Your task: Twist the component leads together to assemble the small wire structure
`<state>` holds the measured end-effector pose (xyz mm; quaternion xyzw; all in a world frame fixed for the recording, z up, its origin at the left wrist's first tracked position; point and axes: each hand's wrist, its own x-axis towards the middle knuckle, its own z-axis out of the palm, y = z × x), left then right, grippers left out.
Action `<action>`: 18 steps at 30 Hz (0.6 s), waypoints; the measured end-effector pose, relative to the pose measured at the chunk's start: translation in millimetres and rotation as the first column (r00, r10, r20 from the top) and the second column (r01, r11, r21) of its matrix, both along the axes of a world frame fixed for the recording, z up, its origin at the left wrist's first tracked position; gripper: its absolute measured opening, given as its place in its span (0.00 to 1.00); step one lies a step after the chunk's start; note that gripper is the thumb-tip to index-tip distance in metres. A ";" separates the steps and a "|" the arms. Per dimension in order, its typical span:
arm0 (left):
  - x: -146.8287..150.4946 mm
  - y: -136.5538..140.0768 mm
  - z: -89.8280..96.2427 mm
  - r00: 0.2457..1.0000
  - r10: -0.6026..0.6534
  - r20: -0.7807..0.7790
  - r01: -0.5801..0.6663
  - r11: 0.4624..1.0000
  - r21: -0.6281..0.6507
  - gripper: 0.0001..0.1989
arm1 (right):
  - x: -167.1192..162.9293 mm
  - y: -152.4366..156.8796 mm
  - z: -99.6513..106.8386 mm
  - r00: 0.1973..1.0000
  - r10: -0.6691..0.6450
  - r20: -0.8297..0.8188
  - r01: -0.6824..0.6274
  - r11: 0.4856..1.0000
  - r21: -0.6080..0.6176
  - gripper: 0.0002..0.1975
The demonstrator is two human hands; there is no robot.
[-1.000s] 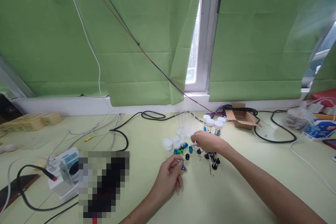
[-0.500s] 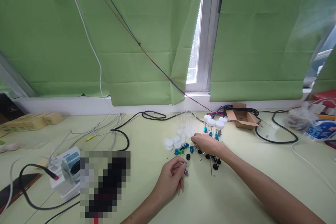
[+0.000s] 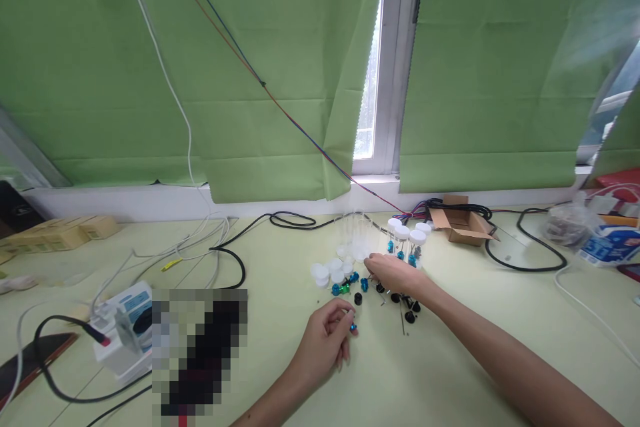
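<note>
My left hand (image 3: 325, 337) is closed, its thumb and fingers pinching a small part with a shiny blue end (image 3: 353, 327) just above the table. Reaching farther out, my right hand (image 3: 393, 270) has its fingers drawn together; whatever they touch or hold is hidden. Beyond those fingers stand clear empty tubes (image 3: 360, 233). White round caps (image 3: 323, 275) lie left of the right hand, with blue pieces (image 3: 365, 285) and a green piece (image 3: 344, 289) near them. Several black pieces (image 3: 411, 317) and a thin metal rod (image 3: 401, 317) lie under the right forearm. A black cylinder (image 3: 358, 299) sits between the hands.
White-capped clear tubes (image 3: 401, 233) with blue parts inside stand behind the right wrist. An open cardboard box (image 3: 463, 227) is at the back, among black cables (image 3: 525, 267). A white power strip (image 3: 125, 327) with plugs and cords occupies the left side. Green blinds (image 3: 280, 133) hang behind.
</note>
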<state>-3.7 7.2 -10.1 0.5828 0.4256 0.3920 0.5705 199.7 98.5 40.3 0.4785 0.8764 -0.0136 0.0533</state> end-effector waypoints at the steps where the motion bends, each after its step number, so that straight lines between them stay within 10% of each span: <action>1: 0.1 -0.1 0.0 1.000 0.000 0.001 0.000 1.000 -0.001 0.17 | -0.4 -0.2 0.0 1.000 0.001 -0.001 -0.001 1.000 0.001 0.13; 18: 1.1 0.6 0.4 1.000 0.002 0.002 -0.002 1.000 -0.001 0.17 | -2.6 2.5 -5.4 0.991 0.023 -0.128 -0.021 1.000 0.014 0.07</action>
